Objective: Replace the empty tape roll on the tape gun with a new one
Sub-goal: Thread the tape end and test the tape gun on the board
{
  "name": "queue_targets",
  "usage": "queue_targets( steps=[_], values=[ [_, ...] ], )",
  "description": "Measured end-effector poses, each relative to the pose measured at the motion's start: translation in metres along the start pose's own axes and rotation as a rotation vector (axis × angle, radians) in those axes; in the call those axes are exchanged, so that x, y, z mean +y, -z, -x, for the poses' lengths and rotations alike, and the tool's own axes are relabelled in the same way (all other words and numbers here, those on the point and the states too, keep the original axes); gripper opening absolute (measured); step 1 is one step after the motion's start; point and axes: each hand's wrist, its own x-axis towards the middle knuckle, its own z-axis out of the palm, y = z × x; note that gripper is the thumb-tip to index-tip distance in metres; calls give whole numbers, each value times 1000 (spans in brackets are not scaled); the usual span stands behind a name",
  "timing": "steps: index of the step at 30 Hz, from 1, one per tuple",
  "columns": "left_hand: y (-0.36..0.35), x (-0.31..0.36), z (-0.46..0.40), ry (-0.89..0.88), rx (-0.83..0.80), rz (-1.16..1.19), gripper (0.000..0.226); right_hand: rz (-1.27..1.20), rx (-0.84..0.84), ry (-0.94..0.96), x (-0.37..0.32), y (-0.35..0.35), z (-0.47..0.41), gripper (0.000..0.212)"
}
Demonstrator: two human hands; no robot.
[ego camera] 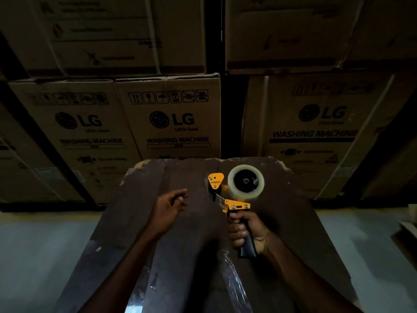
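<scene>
An orange and black tape gun (pixel 234 204) is held upright over a dark brown cardboard sheet (pixel 191 233). My right hand (pixel 244 229) is shut on its black handle. A roll of clear tape (pixel 246 182) sits on the gun's black hub. The orange front plate (pixel 215 180) stands just left of the roll. My left hand (pixel 169 206) hovers to the left of the gun with its fingers loosely curled and apart, holding nothing and not touching the gun.
Stacked LG washing machine cartons (pixel 178 118) form a wall right behind the sheet. A strip of clear plastic film (pixel 234 283) lies on the sheet near me. Grey floor (pixel 45 245) shows on both sides. The scene is dim.
</scene>
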Motion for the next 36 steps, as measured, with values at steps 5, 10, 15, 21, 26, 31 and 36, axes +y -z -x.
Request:
queue_targets(
  steps=[5, 10, 15, 21, 26, 31, 36],
  values=[
    [-2, -46, 23, 99, -16, -77, 27, -83, 127, -29, 9, 30, -26, 23],
    [-8, -62, 35, 122, -40, -123, 26, -137, 226, -97, 14, 53, -47, 25],
    [-15, -58, 34, 118, -59, -149, 26, -135, 294, -116, 17, 72, -62, 22],
    [-19, -51, 30, 107, -74, -225, 27, -93, 363, -141, 19, 85, -69, 21],
    [-25, -52, 24, 87, -103, -241, 30, 93, 542, -119, 27, 88, -65, 26],
    [-36, -67, 22, 74, -147, -286, 31, 382, 674, -99, 40, 81, -53, 26],
    [-45, -81, 24, 91, -211, -305, 39, 1011, 920, 153, 48, 76, -44, 32]
  ],
)
